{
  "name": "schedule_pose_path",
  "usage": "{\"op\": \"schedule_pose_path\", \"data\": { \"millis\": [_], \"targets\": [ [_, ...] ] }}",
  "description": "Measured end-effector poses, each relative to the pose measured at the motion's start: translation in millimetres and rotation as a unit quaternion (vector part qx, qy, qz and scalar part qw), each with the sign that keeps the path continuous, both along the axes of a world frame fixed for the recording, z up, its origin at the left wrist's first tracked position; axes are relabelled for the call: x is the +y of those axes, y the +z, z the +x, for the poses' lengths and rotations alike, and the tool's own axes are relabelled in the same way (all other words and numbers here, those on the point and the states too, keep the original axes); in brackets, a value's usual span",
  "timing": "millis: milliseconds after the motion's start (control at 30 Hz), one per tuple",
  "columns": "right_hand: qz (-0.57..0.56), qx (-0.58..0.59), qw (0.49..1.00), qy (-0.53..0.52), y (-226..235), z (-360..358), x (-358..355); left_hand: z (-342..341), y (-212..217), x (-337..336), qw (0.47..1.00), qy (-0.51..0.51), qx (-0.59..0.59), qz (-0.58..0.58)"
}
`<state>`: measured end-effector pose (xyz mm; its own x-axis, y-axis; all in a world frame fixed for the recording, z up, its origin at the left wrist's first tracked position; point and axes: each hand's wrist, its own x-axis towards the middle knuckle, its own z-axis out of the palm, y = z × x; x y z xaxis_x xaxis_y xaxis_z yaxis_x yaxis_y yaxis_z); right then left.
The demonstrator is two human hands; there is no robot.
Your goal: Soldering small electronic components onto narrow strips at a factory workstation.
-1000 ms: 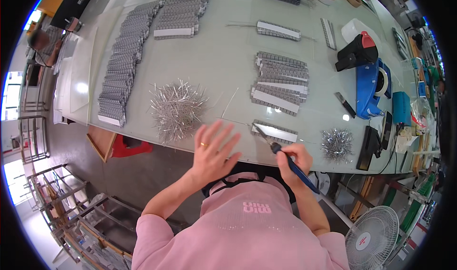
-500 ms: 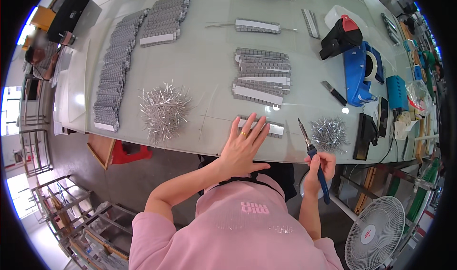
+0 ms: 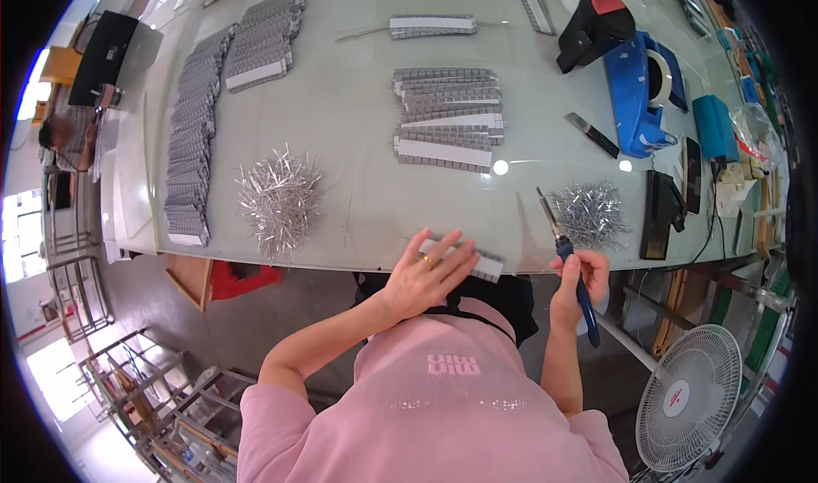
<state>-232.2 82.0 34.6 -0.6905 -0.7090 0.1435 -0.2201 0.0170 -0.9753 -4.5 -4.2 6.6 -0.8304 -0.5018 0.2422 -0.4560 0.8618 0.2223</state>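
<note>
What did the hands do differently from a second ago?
The right hand lifted its blue-handled pointed tool off the grey ridged metal strip at the table edge and drew it away to the right, still gripping it. The left hand moved from beside the strip to lie flat on it. The two heaps of silver pins and the stacked strips stayed put.

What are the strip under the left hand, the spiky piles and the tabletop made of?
Strip: grey segmented blocks, matte, likely metal, with a white backing.
Spiky piles: thin bright slivers, glinting like metal.
Tabletop: looks like glass, pale green and glossy, mirroring lamp spots.
</note>
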Motion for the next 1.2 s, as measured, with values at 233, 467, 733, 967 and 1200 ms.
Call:
{"op": "schedule_pose_path", "data": {
  "millis": [233,467,733,967,1200],
  "targets": [
    [0.015,0.017,0.997,-0.08,-2.8,-19.6,2.2,-9.9,23.1,-8.2,0.993,-0.095,0.051,0.044],
    [0.021,0.046,0.995,-0.088,-21.2,-19.6,-3.4,-38.5,63.7,-168.5,0.993,0.009,0.116,-0.014],
    [-0.032,0.099,0.994,-0.035,-47.9,-17.6,-5.0,-72.7,15.0,-326.9,0.983,0.056,0.1,-0.146],
    [-0.021,0.108,0.994,-0.024,-45.3,-20.6,-6.2,-71.2,16.5,-324.9,0.992,0.029,0.041,-0.115],
    [-0.019,0.093,0.995,-0.025,-45.6,-19.1,-5.0,-36.5,20.6,-334.8,0.996,0.082,0.015,-0.032]
  ]
}}
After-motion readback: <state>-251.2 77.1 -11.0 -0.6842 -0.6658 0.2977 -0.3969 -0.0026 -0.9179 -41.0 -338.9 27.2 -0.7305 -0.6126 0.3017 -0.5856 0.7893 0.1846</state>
